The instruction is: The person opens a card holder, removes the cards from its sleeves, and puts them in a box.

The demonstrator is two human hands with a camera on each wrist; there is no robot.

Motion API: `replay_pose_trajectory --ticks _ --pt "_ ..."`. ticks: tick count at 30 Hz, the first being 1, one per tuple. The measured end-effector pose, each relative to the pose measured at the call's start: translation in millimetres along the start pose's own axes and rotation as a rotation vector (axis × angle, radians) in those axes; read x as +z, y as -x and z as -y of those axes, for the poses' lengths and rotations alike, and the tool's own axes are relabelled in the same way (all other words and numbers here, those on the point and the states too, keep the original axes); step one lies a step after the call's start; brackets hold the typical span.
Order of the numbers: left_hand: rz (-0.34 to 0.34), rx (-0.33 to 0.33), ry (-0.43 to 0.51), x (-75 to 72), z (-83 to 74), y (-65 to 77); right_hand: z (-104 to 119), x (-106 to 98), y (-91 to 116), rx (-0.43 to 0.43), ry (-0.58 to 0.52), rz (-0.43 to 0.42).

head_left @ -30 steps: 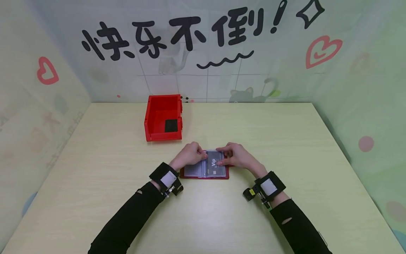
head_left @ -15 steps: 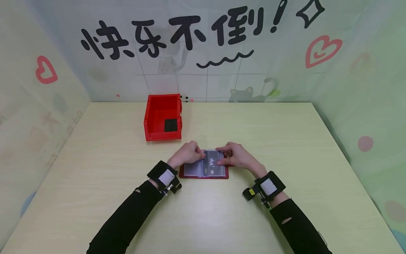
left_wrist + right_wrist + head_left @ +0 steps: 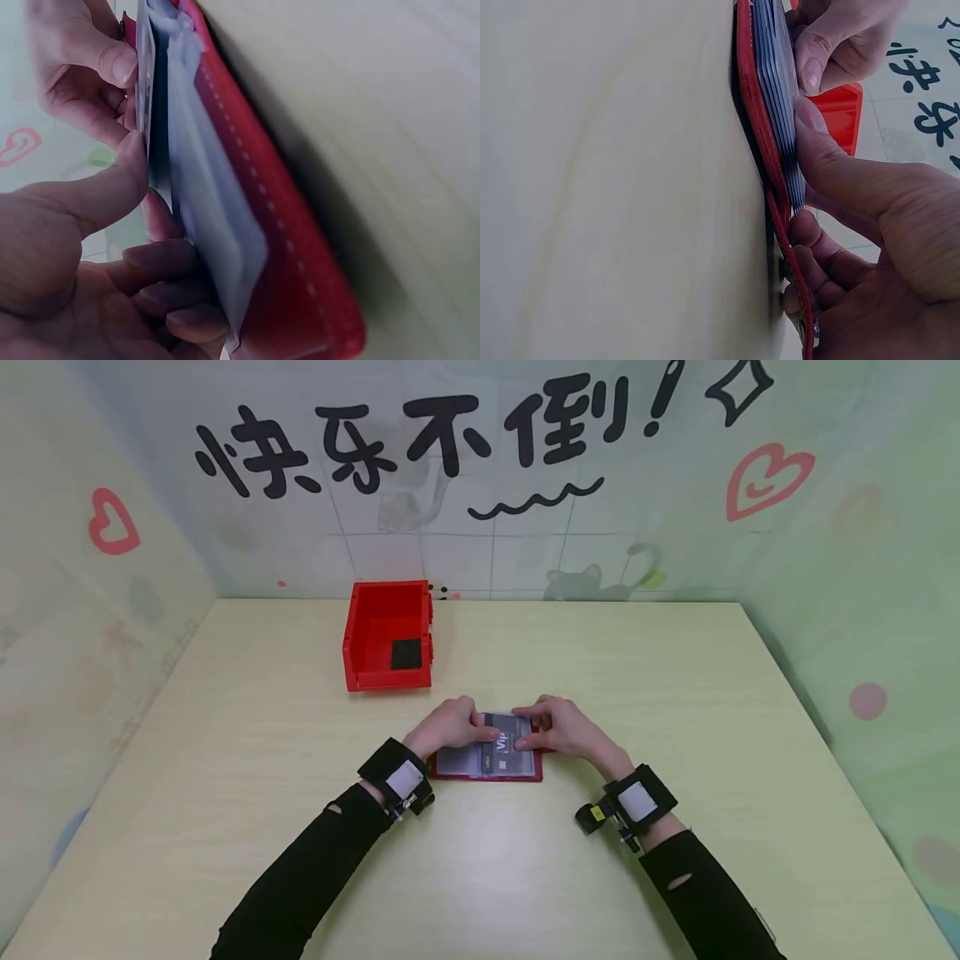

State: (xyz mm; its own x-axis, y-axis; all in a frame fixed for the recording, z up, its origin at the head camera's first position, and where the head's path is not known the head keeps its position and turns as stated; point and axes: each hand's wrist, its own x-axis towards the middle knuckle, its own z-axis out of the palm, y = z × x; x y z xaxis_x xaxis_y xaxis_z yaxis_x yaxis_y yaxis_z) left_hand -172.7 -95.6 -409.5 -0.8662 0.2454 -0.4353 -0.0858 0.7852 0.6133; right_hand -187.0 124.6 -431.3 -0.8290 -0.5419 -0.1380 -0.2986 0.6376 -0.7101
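Note:
A red card holder lies unfolded on the table, with clear plastic sleeves. On its right-hand side is a grey card marked "Vip". My left hand pinches the card's left edge near the top, thumb on its face; the fingers behind are partly hidden in the left wrist view. From the right, my right hand grips the holder, its thumb pressing on the stacked sleeves and its fingers behind them. A red strap with a metal snap extends beside the right fingers.
An open red bin stands behind the holder, toward the left, with a dark square piece in its front right corner. Printed cloth walls rise along the back and both sides of the pale table.
The card has slid slightly left relative to the holder. My left hand first moved left, then its thumb came right, further over the card's face. My right hand has stayed in place.

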Motion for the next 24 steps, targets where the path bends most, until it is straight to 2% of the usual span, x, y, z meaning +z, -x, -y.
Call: replay_pose_trajectory --ticks 7,18,24 --pt "0.015 -0.017 0.025 -6.2 -0.1 -0.2 -1 1 0 0.001 0.0 -0.003" --pt "0.055 -0.052 -0.026 -19.1 4.4 4.2 1 1 0 0.018 -0.007 0.0" --pt "0.101 -0.027 0.013 -25.7 7.9 6.3 0 1 0 0.02 -0.002 0.002"
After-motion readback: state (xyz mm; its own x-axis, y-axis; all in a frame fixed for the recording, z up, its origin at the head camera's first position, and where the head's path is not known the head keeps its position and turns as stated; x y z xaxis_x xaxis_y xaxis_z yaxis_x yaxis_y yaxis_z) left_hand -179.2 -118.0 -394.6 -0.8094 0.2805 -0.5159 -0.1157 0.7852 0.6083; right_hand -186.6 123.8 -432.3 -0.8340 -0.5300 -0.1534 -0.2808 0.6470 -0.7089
